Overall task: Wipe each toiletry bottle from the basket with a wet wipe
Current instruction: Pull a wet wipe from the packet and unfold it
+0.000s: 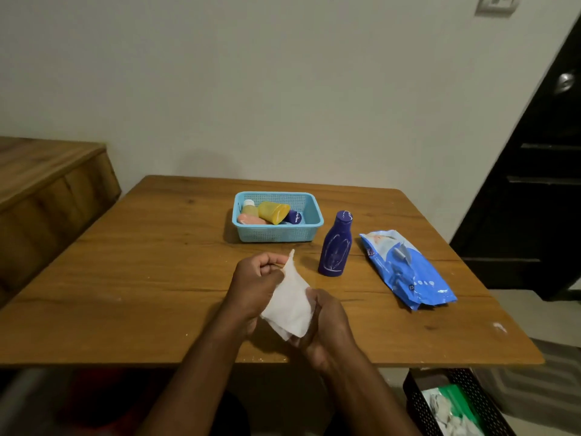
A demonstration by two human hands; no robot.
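Both hands hold one white wet wipe [290, 305] above the near middle of the wooden table [157, 272]. My left hand [256, 283] pinches its upper corner, and my right hand [323, 325] grips its lower edge. A dark blue bottle [335, 247] stands upright just beyond the hands, to the right of the light blue basket [311, 226]. Inside the basket lie a yellow bottle [273, 211], a small white-capped bottle [249, 208], a peach-coloured one [251, 219] and a small dark blue one [294, 216].
A blue wet wipe packet [405, 269] lies on the table's right side. A black perforated bin [452, 404] with used wipes stands on the floor at the lower right. A wooden cabinet [47, 190] is at the left, a dark door [540, 171] at the right.
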